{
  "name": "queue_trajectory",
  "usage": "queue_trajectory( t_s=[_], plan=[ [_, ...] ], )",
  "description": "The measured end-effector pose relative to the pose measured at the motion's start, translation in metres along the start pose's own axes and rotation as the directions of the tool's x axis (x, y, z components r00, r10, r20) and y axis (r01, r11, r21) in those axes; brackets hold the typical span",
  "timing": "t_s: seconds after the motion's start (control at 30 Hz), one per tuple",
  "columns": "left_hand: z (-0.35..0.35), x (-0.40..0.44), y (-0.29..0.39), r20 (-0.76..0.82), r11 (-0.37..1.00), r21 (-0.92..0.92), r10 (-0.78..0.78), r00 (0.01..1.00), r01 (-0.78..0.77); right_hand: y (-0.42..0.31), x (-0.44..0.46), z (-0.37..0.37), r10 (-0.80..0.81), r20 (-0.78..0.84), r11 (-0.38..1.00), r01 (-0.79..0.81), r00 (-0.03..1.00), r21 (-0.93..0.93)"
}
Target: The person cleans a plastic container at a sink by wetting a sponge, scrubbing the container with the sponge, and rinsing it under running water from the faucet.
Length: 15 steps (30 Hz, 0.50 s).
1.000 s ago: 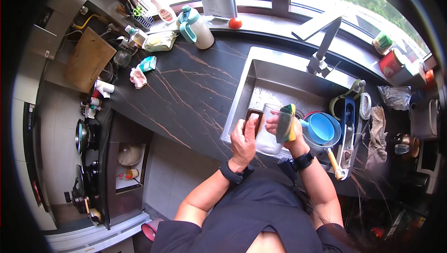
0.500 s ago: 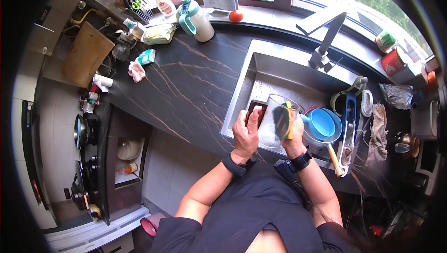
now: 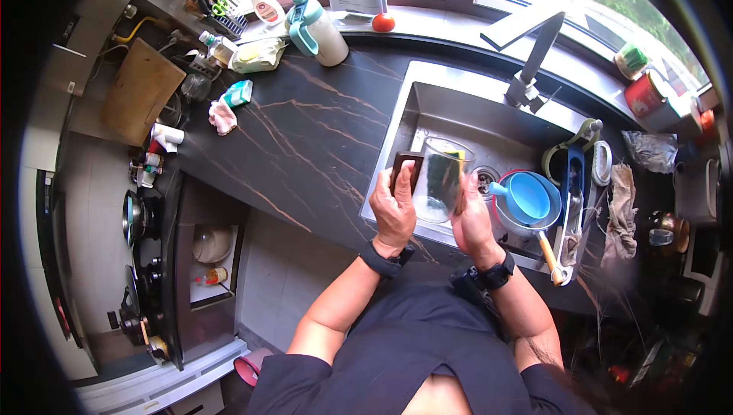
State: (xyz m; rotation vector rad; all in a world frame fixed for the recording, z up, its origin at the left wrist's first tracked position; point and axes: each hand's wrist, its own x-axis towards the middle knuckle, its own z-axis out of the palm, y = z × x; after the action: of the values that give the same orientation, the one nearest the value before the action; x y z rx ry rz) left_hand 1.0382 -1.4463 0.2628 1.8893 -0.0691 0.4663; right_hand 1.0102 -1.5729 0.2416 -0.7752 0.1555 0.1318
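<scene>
My left hand (image 3: 393,213) is closed round the dark brown handle (image 3: 406,172) of a clear glass jug (image 3: 429,200), held tilted over the sink (image 3: 458,113). At the jug's right side, my right hand (image 3: 475,224) is closed on a yellow and dark green sponge (image 3: 444,177). The sponge shows through the glass; whether it is inside or behind the wall I cannot tell. Some right fingers are hidden by the jug. Just right of that hand, a blue ladle-like cup (image 3: 528,198) lies in a pan with a wooden handle (image 3: 547,251).
A tap (image 3: 527,83) stands behind the sink. Along the sink's right side are a narrow rack with utensils (image 3: 571,201) and a draped cloth (image 3: 620,213). A large flask (image 3: 324,33), a tomato (image 3: 383,22) and a wipes pack (image 3: 259,56) stand at the back.
The jug and both hands have shifted slightly left, and the jug is more upright. The sponge has moved left with the right hand, and more of it now shows through the glass.
</scene>
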Motion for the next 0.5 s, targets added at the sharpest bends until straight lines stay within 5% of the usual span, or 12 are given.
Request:
queue_trajectory(
  t_s=[0.17,0.27,0.4,0.5],
  plan=[
    [0.002,0.008,-0.005,-0.048,0.993,0.065,0.102,0.994,-0.099,0.002,-0.020,0.019,0.204,-0.152,0.978,-0.195,0.967,0.069],
    [0.007,-0.001,-0.002,-0.026,0.992,0.062,0.111,0.993,-0.109,0.006,-0.002,-0.018,0.219,0.162,0.902,-0.263,0.962,0.341],
    [0.011,-0.005,-0.003,0.015,0.989,0.010,0.145,0.989,-0.146,0.000,-0.004,-0.010,0.204,0.223,0.788,-0.295,0.953,0.540],
    [0.011,0.002,-0.015,0.049,0.987,-0.121,0.111,0.993,-0.104,-0.015,-0.015,-0.004,0.243,0.083,0.879,-0.255,0.967,0.402]
  ],
)
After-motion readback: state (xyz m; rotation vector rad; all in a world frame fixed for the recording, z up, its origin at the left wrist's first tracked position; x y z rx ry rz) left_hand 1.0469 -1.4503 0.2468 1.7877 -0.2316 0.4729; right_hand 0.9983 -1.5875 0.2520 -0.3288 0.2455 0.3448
